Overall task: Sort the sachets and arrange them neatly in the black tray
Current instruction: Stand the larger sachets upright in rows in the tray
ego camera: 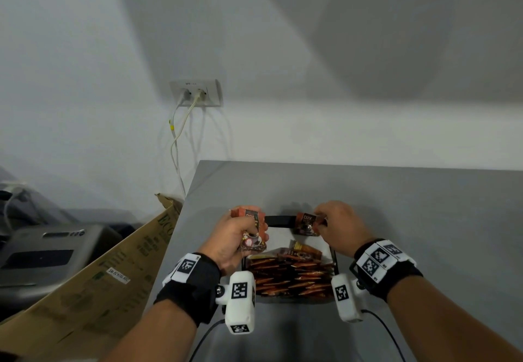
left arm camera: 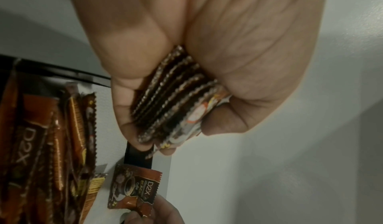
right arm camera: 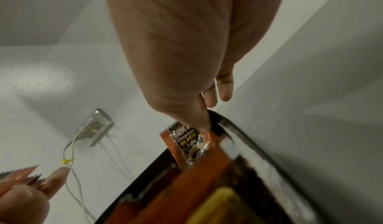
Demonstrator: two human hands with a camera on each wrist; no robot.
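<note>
Both forearms are bare. Each wrist wears a black strap [ego camera: 192, 282] carrying white blocks printed with black square markers [ego camera: 379, 257], a white camera housing [ego camera: 240, 302] and a thin black cable [ego camera: 387, 333].

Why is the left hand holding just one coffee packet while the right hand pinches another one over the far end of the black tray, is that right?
Not quite. The left hand grips a whole stack of packets, not one; the left wrist view shows several crimped edges fanned side by side. The rest holds: the right hand pinches a single packet over the far end of the black tray.
</note>
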